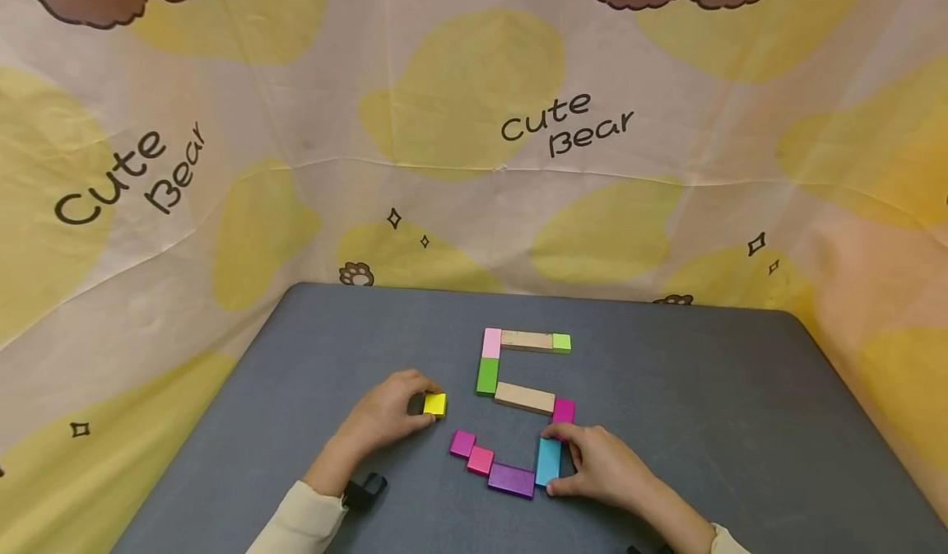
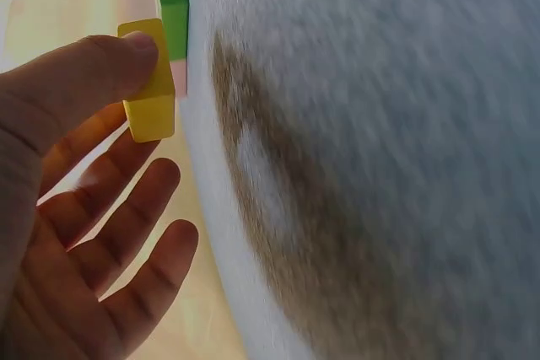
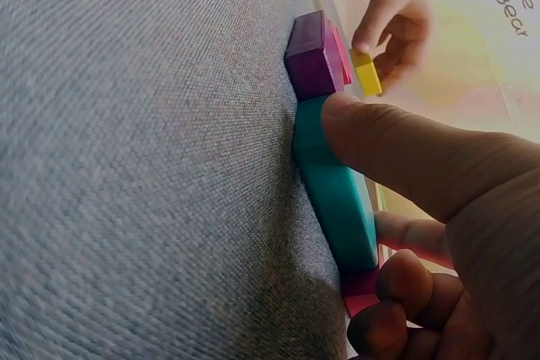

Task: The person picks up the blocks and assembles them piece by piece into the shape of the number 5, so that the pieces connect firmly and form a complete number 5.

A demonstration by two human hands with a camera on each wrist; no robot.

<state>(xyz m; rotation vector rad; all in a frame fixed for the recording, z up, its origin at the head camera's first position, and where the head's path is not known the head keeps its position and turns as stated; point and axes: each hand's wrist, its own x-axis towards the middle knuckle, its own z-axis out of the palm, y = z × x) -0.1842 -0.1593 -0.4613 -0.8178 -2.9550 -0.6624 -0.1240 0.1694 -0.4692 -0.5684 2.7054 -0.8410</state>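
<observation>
My left hand (image 1: 385,412) pinches a yellow block (image 1: 434,405) between thumb and fingers, left of a row of blocks on the dark table. In the left wrist view the thumb presses on the block's face and the other fingers spread loosely behind. My right hand (image 1: 603,467) grips a blue block (image 1: 548,462) at its two ends. That block lies between a purple block (image 1: 511,481) and a magenta block (image 1: 564,411), the latter partly covered by my fingers. In the right wrist view the blue block looks teal and rests on the table.
Beyond my hands the row goes on with a wooden block (image 1: 524,398), a green block (image 1: 487,376), a pink block (image 1: 492,343), another wooden block (image 1: 527,341) and a lime block (image 1: 561,343). Small magenta (image 1: 462,444) and red-pink (image 1: 480,460) blocks adjoin the purple one. Printed cloth (image 1: 474,233) hangs behind.
</observation>
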